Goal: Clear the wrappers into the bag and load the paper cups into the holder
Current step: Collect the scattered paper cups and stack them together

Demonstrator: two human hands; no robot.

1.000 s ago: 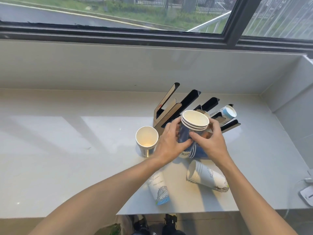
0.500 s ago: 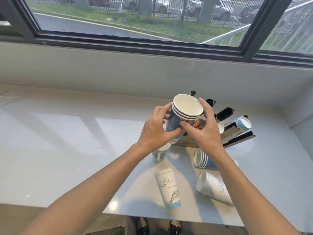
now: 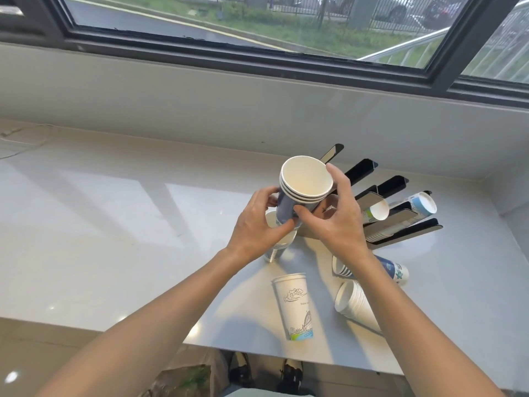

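Blue paper cup stack (image 3: 297,196), three or so nested, mouth toward the camera, gripped by left hand (image 3: 257,229) and right hand (image 3: 337,222) above the desk (image 3: 114,239). Step: loading. Next: align stack with a free holder (image 3: 400,224) channel. More cups (image 3: 294,305) lie loose.

A pale, glossy desk (image 3: 114,224) stands against a low white wall (image 3: 200,104) under a wide window (image 3: 257,21) with a dark frame (image 3: 446,61). Daylight makes bright patches on the desk. Outside there are a road, grass, a fence and parked cars. A thin cable (image 3: 25,138) lies at far left.
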